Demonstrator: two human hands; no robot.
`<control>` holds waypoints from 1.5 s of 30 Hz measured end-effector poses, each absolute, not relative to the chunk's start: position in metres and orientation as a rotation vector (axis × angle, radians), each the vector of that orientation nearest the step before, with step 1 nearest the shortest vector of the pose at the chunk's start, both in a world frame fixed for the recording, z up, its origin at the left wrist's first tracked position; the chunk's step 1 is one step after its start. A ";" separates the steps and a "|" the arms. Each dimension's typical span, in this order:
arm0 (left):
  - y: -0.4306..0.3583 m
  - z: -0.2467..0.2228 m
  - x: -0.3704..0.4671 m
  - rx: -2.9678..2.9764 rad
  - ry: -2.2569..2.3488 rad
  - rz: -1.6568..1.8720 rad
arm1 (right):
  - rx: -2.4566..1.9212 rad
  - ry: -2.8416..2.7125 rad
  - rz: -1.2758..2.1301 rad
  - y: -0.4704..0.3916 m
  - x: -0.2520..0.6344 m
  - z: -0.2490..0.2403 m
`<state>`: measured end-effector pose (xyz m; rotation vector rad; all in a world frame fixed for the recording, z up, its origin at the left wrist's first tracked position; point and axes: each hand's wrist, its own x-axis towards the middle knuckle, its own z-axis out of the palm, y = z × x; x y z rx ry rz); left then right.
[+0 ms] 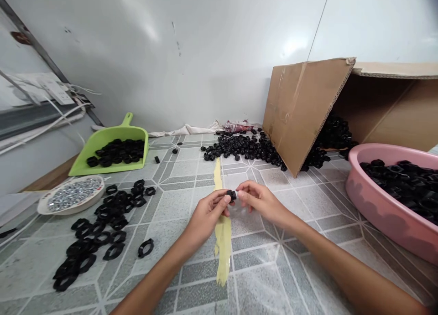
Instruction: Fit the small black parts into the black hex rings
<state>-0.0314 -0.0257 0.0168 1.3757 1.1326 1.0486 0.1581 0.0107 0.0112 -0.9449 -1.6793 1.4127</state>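
My left hand [216, 204] is closed around a small black plastic part [231, 195], pinched between thumb and fingers above the tiled floor. Just to its right, my right hand [253, 197] has thumb and forefinger pinched together by the part's end. Whatever those fingertips hold, if anything, is too small to make out. Black plastic rings [102, 237] lie in a loose heap left of my hands, with one ring [146, 248] apart from the others. Beyond them a white dish [44, 208] holds many small shiny metal pieces that look like nuts [73, 194].
A green dustpan [82, 162] with black parts stands at the back left. Small black parts [246, 146] spread along the wall to a tipped cardboard box [294, 105]. At right is a pink basin [376, 205] of black pieces. Yellow tape [223, 251] runs along the floor.
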 end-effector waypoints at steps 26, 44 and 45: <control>-0.031 0.016 -0.026 1.258 1.060 1.026 | -0.979 -2.133 0.965 0.003 0.169 0.032; -0.033 0.024 -0.028 1.257 1.019 1.031 | -1.024 -2.264 0.592 -0.005 0.162 0.026; -0.033 0.025 -0.028 1.263 1.002 1.015 | -1.040 -2.267 0.605 -0.007 0.162 0.026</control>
